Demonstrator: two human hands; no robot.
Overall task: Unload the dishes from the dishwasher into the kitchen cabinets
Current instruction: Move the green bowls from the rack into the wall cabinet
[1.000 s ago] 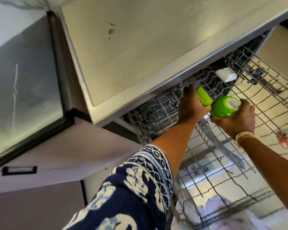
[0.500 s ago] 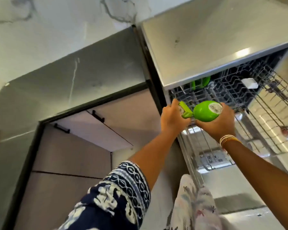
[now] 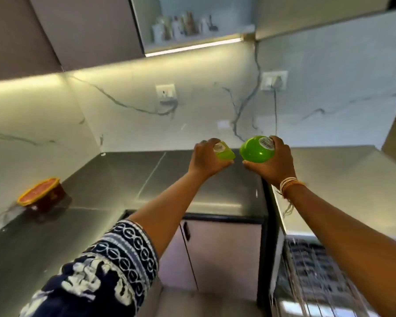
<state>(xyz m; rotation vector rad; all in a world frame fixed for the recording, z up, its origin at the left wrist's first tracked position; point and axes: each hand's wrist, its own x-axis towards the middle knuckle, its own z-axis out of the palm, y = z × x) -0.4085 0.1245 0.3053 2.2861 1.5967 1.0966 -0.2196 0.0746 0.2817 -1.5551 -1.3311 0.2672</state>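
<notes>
Above the counter, the left hand grasped a green lid; just right of it, the right hand grasped a green bowl.

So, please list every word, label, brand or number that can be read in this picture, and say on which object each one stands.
Nothing can be read here.
Round white sticker on the green bowl in the right hand: printed, but too blurred to read.
White sticker on the small green container in the left hand: also too blurred.
Bottles on the open shelf: too small and blurred to show any label.
</notes>
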